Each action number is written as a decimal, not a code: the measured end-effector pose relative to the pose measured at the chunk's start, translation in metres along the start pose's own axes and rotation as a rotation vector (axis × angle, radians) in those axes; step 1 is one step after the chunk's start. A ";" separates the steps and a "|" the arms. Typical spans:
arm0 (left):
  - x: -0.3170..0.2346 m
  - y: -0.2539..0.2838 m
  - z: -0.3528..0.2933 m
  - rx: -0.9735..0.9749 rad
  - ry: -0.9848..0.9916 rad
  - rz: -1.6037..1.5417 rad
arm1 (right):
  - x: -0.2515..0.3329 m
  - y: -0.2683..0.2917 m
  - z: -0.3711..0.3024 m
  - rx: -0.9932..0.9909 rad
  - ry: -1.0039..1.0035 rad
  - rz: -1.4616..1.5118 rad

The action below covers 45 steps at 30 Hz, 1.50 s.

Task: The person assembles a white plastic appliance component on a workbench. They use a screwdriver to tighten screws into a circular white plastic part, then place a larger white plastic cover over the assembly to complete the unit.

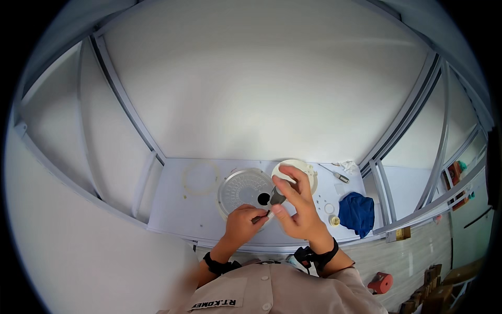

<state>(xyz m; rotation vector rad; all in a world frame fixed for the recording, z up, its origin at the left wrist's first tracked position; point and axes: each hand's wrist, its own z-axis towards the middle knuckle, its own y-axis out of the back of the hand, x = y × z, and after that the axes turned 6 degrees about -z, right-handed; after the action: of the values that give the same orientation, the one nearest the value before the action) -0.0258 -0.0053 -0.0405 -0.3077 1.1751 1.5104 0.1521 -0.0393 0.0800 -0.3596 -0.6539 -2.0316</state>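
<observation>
Both of my hands are close together over a round silver metal disc (230,183) with a pattern of marks on its face. My left hand (241,224) is closed in a pinch on a small dark piece (257,219), mostly covered by the fingers. Between the thumb and fingers of my right hand (302,212) is a grey, roughly cylindrical part (278,195), tilted toward the left hand. A black round spot (263,199) shows just left of this part; whether it is a hole or a separate piece I cannot tell.
Behind my right hand lies a round cream-white plate (312,180). A screwdriver (341,178), crumpled white tissue (346,166), white ring (329,208), small yellowish jar (333,221) and blue cloth (357,213) are to the right, among small scattered bits. Metal frame posts flank the table.
</observation>
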 end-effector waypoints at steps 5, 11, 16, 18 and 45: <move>-0.003 0.002 -0.001 -0.022 -0.005 -0.009 | -0.008 0.016 0.005 0.189 -0.046 0.013; -0.005 0.002 0.000 0.005 0.037 -0.018 | -0.013 0.014 -0.001 0.176 -0.079 -0.256; 0.000 0.001 0.001 -0.005 0.012 0.003 | -0.006 0.010 0.008 0.192 -0.241 0.277; -0.001 -0.001 0.001 -0.007 0.002 -0.007 | -0.018 0.014 0.008 0.262 -0.135 0.120; -0.001 0.003 0.001 0.007 0.026 -0.035 | -0.022 0.014 0.009 0.370 -0.066 -0.021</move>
<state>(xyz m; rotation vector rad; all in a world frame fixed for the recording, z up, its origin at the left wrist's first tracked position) -0.0278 -0.0041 -0.0375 -0.3423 1.1889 1.4758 0.1760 -0.0243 0.0812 -0.2017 -1.0571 -1.8745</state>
